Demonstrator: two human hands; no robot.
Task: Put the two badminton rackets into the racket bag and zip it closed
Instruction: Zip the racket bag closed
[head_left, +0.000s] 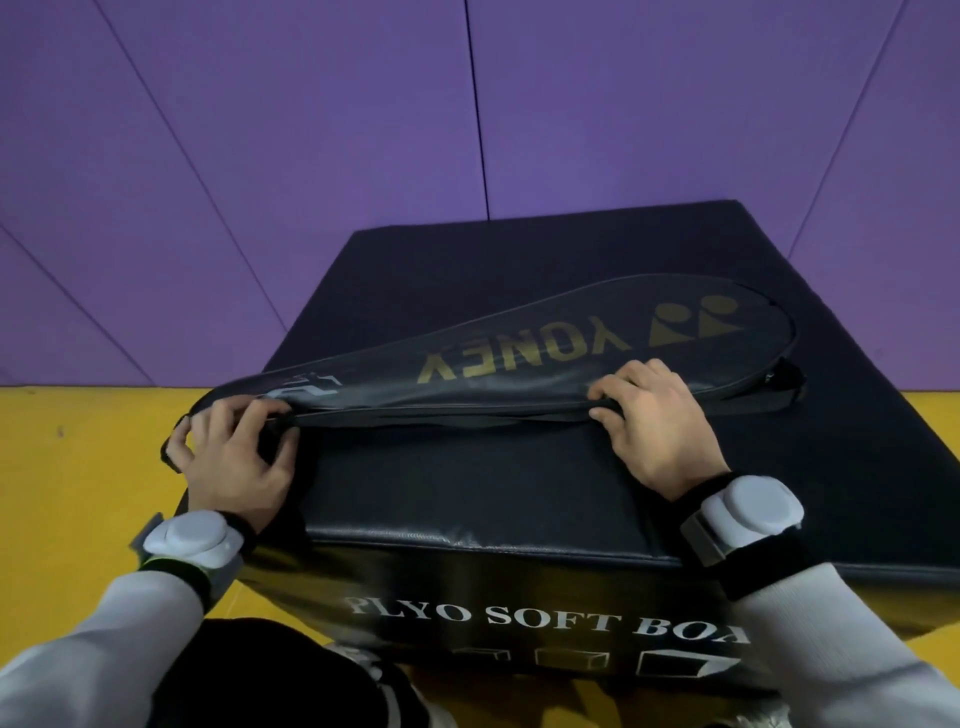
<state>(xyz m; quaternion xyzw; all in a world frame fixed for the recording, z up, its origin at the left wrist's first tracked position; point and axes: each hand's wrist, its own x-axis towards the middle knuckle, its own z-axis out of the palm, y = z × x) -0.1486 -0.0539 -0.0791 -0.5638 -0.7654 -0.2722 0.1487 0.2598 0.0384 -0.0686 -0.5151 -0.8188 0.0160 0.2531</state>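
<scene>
A black racket bag (519, 343) with gold lettering lies flat across the top of a black soft box (519, 483), wide end to the right, narrow end to the left. My left hand (234, 452) pinches the bag's near edge at the narrow end, where the zip line starts. My right hand (654, 421) grips the near edge further right, thumb under the seam. The seam between my hands looks slightly parted. No rackets show; whatever is inside the bag is hidden.
The box has white lettering on its front face (545, 623) and stands on a yellow floor (78, 493). Purple mats (363, 130) cover the floor beyond. White sensor bands sit on both wrists. My dark-clothed knee (270, 670) is below the box's left corner.
</scene>
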